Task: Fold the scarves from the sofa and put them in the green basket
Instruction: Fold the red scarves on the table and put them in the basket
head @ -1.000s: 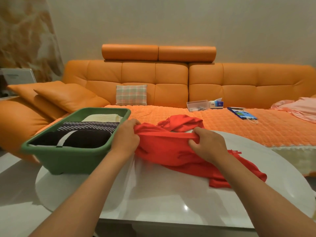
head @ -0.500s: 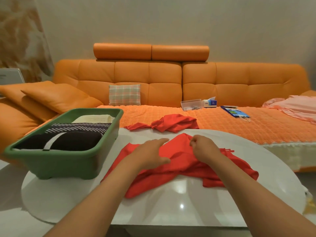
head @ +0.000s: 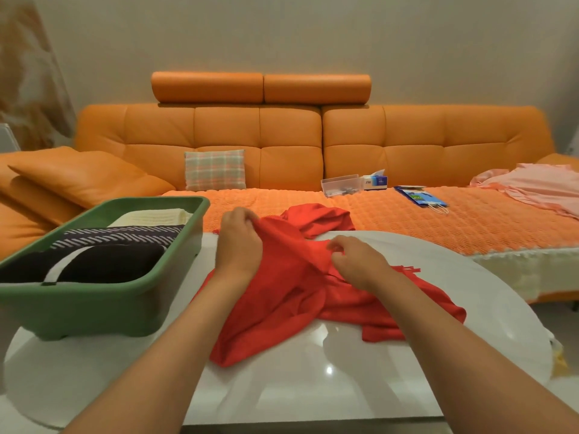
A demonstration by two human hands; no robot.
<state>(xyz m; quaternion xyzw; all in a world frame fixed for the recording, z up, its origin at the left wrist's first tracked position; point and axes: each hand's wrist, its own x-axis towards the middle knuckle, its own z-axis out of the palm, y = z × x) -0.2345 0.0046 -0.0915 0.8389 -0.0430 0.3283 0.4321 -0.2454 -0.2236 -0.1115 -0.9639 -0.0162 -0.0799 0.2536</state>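
Note:
A crumpled red scarf (head: 291, 296) lies across the middle of the white oval table (head: 344, 386), its far end trailing onto the orange sofa (head: 282, 139). My left hand (head: 239, 242) grips a raised fold of the scarf at its far left. My right hand (head: 357, 261) pinches the scarf's upper edge near the fringe. On the table's left stands the green basket (head: 103, 311), which holds a black scarf, a striped dark one and a cream one, all folded.
On the sofa seat lie a plaid cushion (head: 214, 169), a clear plastic box (head: 340, 184), a tissue box (head: 376, 180), a blue paper bag (head: 419, 197) and pink cloth (head: 539, 186) at the far right. Orange pillows (head: 78, 180) sit at the left.
My left hand went from lying flat on the scarf to gripping and lifting a fold further back. My right hand shifted slightly right along the edge. The view tilted.

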